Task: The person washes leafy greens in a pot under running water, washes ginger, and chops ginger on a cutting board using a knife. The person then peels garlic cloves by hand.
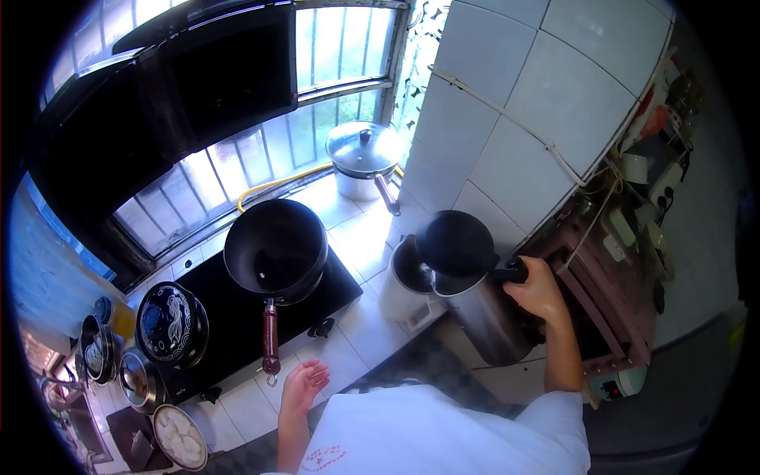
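My right hand [535, 291] grips the black handle of a tall steel kettle [492, 324], tipped to the left with its round black lid [455, 241] raised. The kettle's rim is right at the mouth of a white jug [401, 294], and a bright streak like water shows between them. The jug stands on the tiled counter [354, 336]. My left hand [305, 385] is empty, fingers apart, in front of the counter edge. Closest to it is the red-brown handle of a black wok [275, 244] on the cooktop [336, 285].
A lidded saucepan [364, 162] stands by the window. On the left are a patterned black pot [170, 323], a steel lidded pot [141, 381] and a bowl of white pieces [180, 437]. A pinkish oven [609, 293] is at right; a range hood [229, 71] hangs above.
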Motion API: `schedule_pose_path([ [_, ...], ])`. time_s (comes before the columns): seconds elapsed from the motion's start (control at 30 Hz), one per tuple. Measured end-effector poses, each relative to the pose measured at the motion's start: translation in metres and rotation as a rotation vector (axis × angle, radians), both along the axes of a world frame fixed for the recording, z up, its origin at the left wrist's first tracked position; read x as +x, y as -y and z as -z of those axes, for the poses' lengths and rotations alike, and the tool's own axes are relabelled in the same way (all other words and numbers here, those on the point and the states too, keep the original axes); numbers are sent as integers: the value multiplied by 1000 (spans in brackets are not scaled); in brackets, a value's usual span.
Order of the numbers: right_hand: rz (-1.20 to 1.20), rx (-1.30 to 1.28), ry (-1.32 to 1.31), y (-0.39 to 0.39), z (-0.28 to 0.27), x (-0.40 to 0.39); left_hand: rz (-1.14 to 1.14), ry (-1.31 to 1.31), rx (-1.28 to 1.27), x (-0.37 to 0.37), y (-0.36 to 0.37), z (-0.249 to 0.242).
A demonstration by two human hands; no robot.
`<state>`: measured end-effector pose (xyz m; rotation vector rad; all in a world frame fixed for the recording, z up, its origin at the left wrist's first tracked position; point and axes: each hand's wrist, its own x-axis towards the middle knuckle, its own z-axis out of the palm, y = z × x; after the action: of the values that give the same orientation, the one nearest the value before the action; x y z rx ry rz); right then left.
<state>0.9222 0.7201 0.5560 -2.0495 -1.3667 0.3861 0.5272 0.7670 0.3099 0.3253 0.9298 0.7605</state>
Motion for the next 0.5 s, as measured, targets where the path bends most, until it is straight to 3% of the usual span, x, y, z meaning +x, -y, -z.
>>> schedule_pose_path([
  [0.5,-4,-122,152,-16,-6,6,124,-12,3,20,-23,2],
])
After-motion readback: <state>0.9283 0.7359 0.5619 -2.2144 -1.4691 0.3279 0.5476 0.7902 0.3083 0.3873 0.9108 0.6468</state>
